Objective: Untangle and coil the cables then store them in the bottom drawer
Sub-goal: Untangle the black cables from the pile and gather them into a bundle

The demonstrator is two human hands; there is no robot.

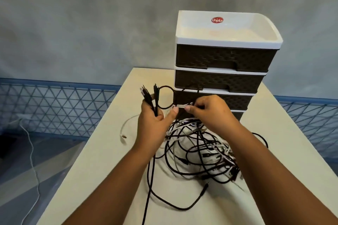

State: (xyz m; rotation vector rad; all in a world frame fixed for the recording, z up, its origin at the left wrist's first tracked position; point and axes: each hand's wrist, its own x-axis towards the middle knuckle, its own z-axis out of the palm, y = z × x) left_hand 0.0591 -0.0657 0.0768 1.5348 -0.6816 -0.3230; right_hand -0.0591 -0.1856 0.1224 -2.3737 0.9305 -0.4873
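Observation:
A tangle of black and white cables (199,150) lies on the cream table (102,160) in front of me. My left hand (155,122) grips a bunch of black cable ends that stick up above its fingers, with a black loop (164,97) curling beside them. My right hand (210,113) pinches a white cable end (181,106) between thumb and fingers, right next to my left thumb. Behind the hands stands a white drawer unit (225,42) with dark brown drawers. Its bottom drawer (237,115) is mostly hidden behind my right hand and looks closed.
A loose white cable (126,128) lies on the table to the left of the pile. One black cable with a plug (203,191) trails toward the table's near edge. Off the table's left side, a white cord (32,153) runs across the floor beside a blue lattice fence (54,107).

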